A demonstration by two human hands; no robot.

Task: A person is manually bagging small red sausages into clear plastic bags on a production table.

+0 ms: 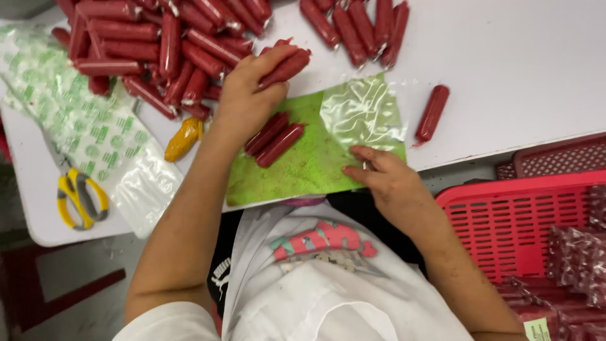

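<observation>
My left hand (249, 91) grips two red wrapped sausages (285, 65) just above a green mat (297, 164) on the white table (505, 57). Three more red sausages (275, 137) lie side by side on the mat below that hand. My right hand (388, 180) rests fingers down on the mat's near right edge, touching a clear plastic bag (360, 113) spread over the mat's right part. It holds nothing.
A big heap of red sausages (158, 44) fills the table's far left, with another group (360, 25) at the top middle and a single one (432, 112) right of the bag. Yellow scissors (79, 196), a stack of printed bags (82, 126), a yellow sausage (183, 139), a red basket (524, 227).
</observation>
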